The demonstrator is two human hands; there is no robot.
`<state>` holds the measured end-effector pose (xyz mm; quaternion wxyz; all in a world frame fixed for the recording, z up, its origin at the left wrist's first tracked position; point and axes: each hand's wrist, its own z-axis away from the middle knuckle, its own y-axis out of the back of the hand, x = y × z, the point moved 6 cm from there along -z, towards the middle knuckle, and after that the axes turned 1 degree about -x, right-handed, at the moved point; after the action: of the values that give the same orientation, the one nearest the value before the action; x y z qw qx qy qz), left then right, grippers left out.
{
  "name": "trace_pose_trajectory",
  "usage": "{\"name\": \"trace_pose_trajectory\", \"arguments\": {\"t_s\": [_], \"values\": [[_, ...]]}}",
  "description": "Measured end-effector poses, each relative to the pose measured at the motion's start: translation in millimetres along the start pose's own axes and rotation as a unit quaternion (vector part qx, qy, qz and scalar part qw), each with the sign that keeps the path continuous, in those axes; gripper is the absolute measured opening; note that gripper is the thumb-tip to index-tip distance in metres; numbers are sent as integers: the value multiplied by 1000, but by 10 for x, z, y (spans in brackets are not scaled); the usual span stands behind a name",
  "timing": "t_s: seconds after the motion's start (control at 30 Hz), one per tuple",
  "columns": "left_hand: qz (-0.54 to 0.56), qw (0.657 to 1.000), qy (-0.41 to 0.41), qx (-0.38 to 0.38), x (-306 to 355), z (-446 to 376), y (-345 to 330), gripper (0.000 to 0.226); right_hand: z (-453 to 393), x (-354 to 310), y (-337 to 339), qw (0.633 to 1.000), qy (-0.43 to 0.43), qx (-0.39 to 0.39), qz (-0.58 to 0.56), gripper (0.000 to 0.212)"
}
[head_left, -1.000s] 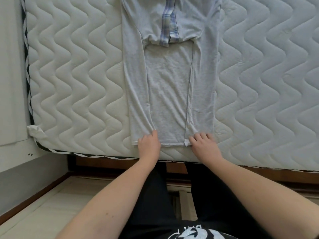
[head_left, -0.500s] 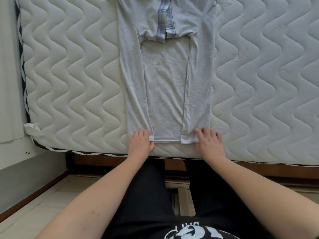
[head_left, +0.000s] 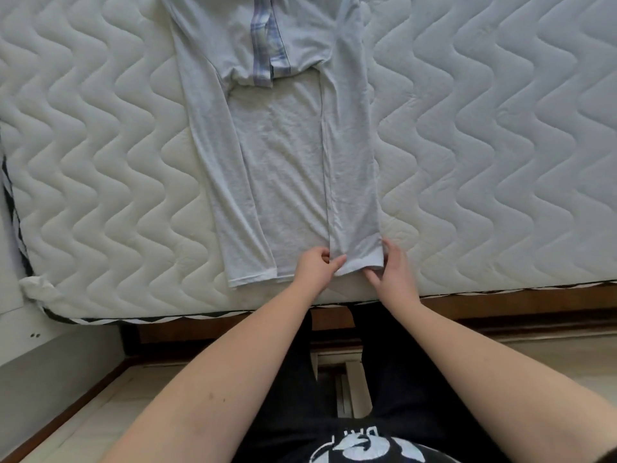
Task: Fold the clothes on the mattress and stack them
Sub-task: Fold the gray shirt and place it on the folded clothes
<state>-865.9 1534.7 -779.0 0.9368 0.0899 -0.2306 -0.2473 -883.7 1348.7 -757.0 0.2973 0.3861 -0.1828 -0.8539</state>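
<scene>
A light grey shirt lies lengthwise on the white quilted mattress, both long sides folded inward, its hem at the near edge. A plaid strip shows near its far end. My left hand pinches the inner corner of the right folded panel at the hem. My right hand grips the outer corner of that same panel, which is lifted slightly off the mattress.
The mattress front edge has a dark patterned trim over a wooden bed frame. A white wall or cabinet stands to the left. Pale floor lies below.
My left hand moved right from the shirt's left hem corner to the right panel. Both hands now hold the right panel's hem, which has lifted slightly.
</scene>
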Motion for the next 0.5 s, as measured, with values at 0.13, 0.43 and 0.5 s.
{"name": "trace_pose_trajectory", "arguments": {"t_s": [0.13, 0.43, 0.5], "values": [[95, 995, 7, -25, 98, 31, -137, 23, 37, 54, -49, 996, -46, -8, -75, 83], [346, 921, 86, -157, 236, 222, -312, 20, -6, 72, -95, 970, -111, 40, -213, 50], [359, 916, 89, -154, 241, 214, -316, 19, -10, 95, -91, 963, -146, 59, -218, 39]]}}
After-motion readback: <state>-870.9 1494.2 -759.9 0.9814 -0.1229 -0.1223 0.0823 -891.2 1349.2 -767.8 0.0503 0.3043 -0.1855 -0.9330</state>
